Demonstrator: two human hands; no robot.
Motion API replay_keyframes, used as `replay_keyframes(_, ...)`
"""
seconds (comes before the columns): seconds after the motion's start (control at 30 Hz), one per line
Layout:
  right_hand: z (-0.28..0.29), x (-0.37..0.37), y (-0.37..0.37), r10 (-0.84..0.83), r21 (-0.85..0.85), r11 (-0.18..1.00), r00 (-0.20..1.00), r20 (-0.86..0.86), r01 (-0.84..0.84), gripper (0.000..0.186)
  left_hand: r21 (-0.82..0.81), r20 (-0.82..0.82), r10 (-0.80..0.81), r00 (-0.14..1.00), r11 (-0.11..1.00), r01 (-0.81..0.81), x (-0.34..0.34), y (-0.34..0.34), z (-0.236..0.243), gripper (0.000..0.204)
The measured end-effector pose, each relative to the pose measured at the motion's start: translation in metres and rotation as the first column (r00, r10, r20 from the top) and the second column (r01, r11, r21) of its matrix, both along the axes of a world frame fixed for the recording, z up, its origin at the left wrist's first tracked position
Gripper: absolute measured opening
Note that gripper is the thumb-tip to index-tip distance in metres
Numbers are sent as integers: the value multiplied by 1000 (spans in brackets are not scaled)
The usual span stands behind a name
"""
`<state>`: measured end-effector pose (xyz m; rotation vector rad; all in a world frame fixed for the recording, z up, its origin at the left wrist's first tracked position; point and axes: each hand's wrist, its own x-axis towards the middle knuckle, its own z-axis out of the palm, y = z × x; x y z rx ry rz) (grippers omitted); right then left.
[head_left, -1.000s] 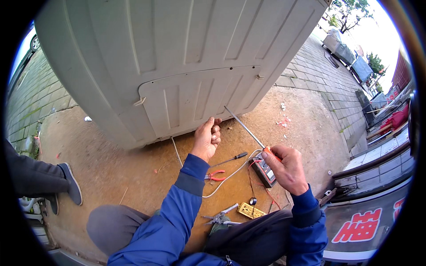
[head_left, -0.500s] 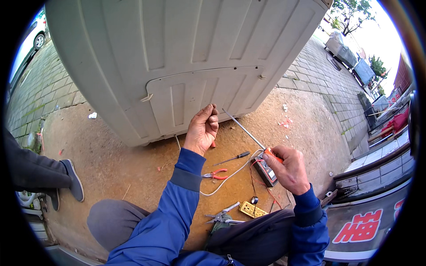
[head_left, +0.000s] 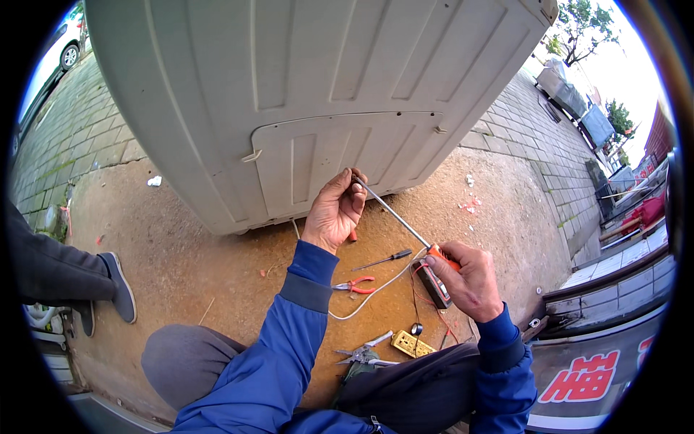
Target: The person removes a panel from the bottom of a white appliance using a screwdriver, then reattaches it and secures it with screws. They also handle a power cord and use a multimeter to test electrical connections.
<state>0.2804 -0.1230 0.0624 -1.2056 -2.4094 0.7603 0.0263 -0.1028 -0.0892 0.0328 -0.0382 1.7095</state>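
My right hand (head_left: pixel 470 281) is wrapped round the orange handle of a long screwdriver (head_left: pixel 396 217). Its shaft slants up and left to the fingertips of my left hand (head_left: pixel 336 210). Those fingers are pinched at the screwdriver's tip; whatever small thing may be between them is too small to make out. Just beyond stands a large whitish ribbed appliance cabinet (head_left: pixel 210 116), with a fitted lower panel (head_left: pixel 289 163). Below my hands lie a dark-handled screwdriver (head_left: pixel 383 260), red-handled pliers (head_left: pixel 354 284) and a multimeter (head_left: pixel 432 283) with red and black leads.
Closer to me lie a yellow power strip (head_left: pixel 412 343), a roll of black tape (head_left: pixel 416 329) and metal pliers (head_left: pixel 359 353). A pale cable (head_left: pixel 369 298) curves over the ground. Another person's shoe (head_left: pixel 119 287) is at the left. A tiled ledge (head_left: pixel 614 286) borders the right.
My left fingertips and the screwdriver's tip, slightly apart before, now meet. The whole view has shifted a little, moving the cabinet rightward in the picture.
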Motion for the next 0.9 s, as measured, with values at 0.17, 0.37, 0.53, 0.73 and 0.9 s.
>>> replay_keyframes(0.17, 0, -2, 0, 10, 16, 1000, 1000, 2, -10, 23, -38, -99, 52, 994, 998, -56, -3, -3, 5, 15)
replay_keyframes(0.37, -7, -8, -4, 36, 508, 855, 990, 137, -101, 20, -115, -362, 92, 928, 983, -142, -6, -8, 14, 15)
replay_keyframes(0.53, -8, -11, -5, -87, -173, 982, 994, -60, 76, 24, -83, -428, 136, 894, 979, -189, -15, -7, 12, 18)
replay_keyframes(0.73, -16, -39, -14, -156, -225, 970, 944, -289, 91, 29, -97, -303, 236, 923, 956, -276, -14, 0, 45, 22)
replay_keyframes(0.9, -24, -63, -20, -29, 118, 991, 964, -266, 63, 26, -53, -274, 287, 918, 948, -313, -30, 6, 61, 23)
